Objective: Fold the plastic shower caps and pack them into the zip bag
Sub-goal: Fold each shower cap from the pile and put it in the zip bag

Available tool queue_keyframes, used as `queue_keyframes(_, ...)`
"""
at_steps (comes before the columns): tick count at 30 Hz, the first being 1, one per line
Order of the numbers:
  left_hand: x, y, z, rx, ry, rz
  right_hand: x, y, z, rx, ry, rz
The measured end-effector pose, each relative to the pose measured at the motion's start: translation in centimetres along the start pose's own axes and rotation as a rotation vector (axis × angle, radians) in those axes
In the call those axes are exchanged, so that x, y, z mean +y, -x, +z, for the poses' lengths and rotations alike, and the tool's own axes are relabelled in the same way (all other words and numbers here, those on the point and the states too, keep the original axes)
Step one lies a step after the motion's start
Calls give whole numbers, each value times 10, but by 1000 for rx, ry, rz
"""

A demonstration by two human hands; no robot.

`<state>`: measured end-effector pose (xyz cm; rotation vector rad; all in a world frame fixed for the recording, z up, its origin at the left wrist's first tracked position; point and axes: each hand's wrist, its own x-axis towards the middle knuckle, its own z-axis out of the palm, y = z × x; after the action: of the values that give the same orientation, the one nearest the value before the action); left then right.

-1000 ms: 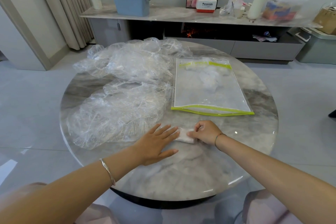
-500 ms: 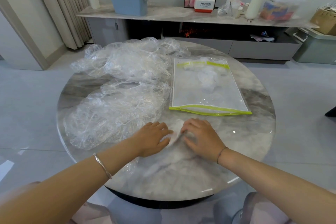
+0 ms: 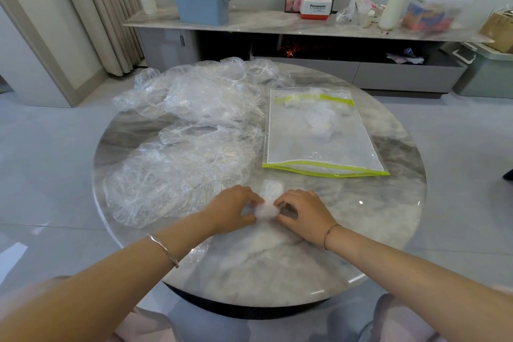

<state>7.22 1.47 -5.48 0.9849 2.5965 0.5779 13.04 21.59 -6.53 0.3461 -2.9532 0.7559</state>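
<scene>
Round marble tabletop (image 3: pixel 361 230), one. Behind it, a long sideboard (image 3: pixel 263 23) carrying one blue lidded box (image 3: pixel 201 3), one Panasonic carton (image 3: pixel 315 7), one white roll (image 3: pixel 394 7) and blurred clutter.

Loose caps (image 3: pixel 188 153): a clear, crinkled heap covering the left half of the tabletop from far edge to near-left edge; tangled, number cannot be told. Its near fringe lies just beside the left hand (image 3: pixel 233 209).

Zip bag (image 3: pixel 324 141), one: clear, yellow-green bands at both ends, flat on the right half of the tabletop, holding pale crumpled plastic toward its far end; pieces not countable.

Folded cap (image 3: pixel 268 204), one: small whitish wad, near the front edge at centre, just short of the bag's near band.

Hands, two: the left hand and right hand (image 3: pixel 304 211) each have curled fingers pinching the wad from opposite sides.
</scene>
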Motion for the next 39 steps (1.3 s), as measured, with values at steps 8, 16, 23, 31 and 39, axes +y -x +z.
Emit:
queue_keyframes(8, 8, -4, 7, 91, 260, -214, -4, -7, 2, -32, -490, 438)
queue_keyframes(16, 11, -8, 10, 179, 330, -245, -6, -14, 2, -26, -518, 533)
queue_keyframes(23, 21, -18, 4, 202, 602, -258, -3, -11, -26, -77, -1014, 719)
queue_keyframes(31, 33, -66, 3, 422, 181, -27, 42, -2, -56, 311, -1209, 842)
queue_keyframes(39, 42, -122, -6, 361, -121, 21, 55, 1, -66, 416, -1212, 771)
